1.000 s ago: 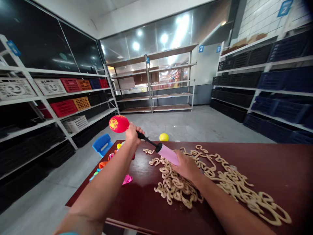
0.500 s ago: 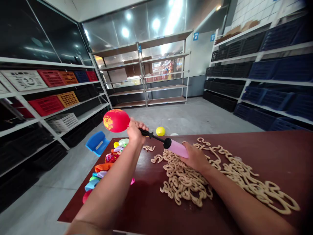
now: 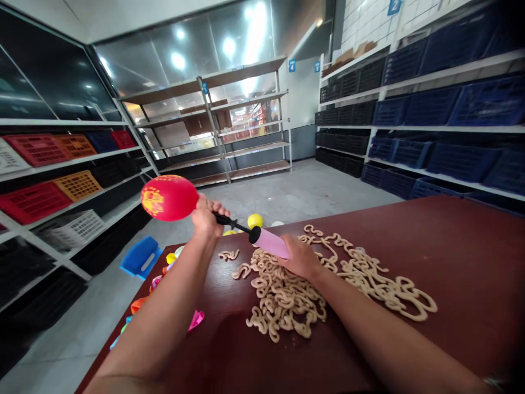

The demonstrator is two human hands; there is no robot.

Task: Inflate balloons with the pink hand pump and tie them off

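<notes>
My left hand point(image 3: 208, 216) is closed round the black end of a hand balloon pump, at the neck of a red balloon point(image 3: 172, 198) with yellow print. The balloon is round and swollen, sticking out left of my fist. Further right, my right hand point(image 3: 301, 256) grips the pump's pink barrel point(image 3: 270, 242). Between the two hands a black rod shows, running into the barrel's black cap. Just below my right hand lies a heap of beige twisted strands point(image 3: 287, 293). Flat, uninflated balloons lie along the table's left side, partly covered by my left forearm; a pink one point(image 3: 196, 320) shows beside it.
The dark red table point(image 3: 410, 241) carries more beige strands point(image 3: 389, 287) to the right. Beyond its far edge are a yellow balloon point(image 3: 255, 220) and a pale one. A blue chair point(image 3: 140, 257) stands at the left. Shelves with crates point(image 3: 463, 164) line both sides; a rack point(image 3: 250, 150) stands behind.
The red balloon looks larger than before. The view has turned right, so the table and shelves sit further left. Both hands keep their grip, and the black rod still shows between them.
</notes>
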